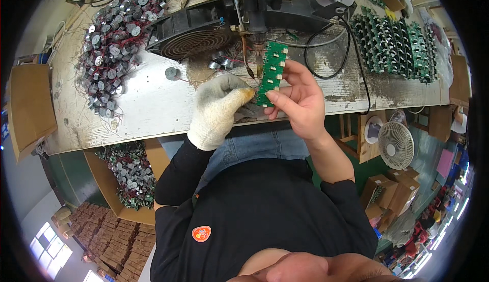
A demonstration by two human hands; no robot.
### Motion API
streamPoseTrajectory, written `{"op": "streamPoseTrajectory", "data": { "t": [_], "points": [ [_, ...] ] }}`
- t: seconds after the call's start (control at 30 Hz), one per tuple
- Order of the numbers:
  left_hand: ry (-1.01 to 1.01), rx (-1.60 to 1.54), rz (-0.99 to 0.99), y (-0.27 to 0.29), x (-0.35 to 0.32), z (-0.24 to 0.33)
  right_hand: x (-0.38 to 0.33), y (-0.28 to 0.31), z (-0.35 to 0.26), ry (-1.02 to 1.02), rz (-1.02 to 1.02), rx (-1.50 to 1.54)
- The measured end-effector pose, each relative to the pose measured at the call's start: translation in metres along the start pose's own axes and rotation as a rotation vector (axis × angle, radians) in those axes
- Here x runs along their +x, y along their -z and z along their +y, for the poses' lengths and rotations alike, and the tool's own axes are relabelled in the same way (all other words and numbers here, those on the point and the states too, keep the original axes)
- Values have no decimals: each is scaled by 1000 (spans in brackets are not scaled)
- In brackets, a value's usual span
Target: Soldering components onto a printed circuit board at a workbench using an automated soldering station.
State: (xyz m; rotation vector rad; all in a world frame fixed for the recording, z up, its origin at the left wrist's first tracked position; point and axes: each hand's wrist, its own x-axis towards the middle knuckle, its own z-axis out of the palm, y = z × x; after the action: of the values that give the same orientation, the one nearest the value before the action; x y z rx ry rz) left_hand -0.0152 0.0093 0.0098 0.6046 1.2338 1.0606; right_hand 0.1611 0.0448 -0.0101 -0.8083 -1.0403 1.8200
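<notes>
My bare right hand (pixel 304 98) grips a green circuit board strip (pixel 273 70) by its right edge, thumb on its face. The strip stands tilted, with several small white connectors along it. At its lower left edge, my left hand (pixel 214 111) in a white knit glove is closed in a pinch. What its stained fingertips hold is too small to make out. Just above the gloved fingers, the tip of a fixed soldering iron (pixel 259 52) points down beside the board. A thin metal feed tube (pixel 245 52) runs down left of it.
A heap of round metal motors (pixel 114 47) with red wires covers the table's left. One loose motor (pixel 172 73) lies nearer. A black fan (pixel 191 32) stands behind my left hand. Board strips (pixel 392 45) stand in rows at right. A black cable (pixel 351 37) loops nearby.
</notes>
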Motion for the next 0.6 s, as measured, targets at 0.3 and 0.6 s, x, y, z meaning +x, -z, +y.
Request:
{"op": "streamPoseTrajectory", "data": {
  "t": [0.3,0.6],
  "points": [
    [-45,-9,-33,9,3,-20,-6,2,6,-21,20,-11],
    [-709,492,446,35,-50,-10,0,8,6,-17,12,-4]
  ]
}}
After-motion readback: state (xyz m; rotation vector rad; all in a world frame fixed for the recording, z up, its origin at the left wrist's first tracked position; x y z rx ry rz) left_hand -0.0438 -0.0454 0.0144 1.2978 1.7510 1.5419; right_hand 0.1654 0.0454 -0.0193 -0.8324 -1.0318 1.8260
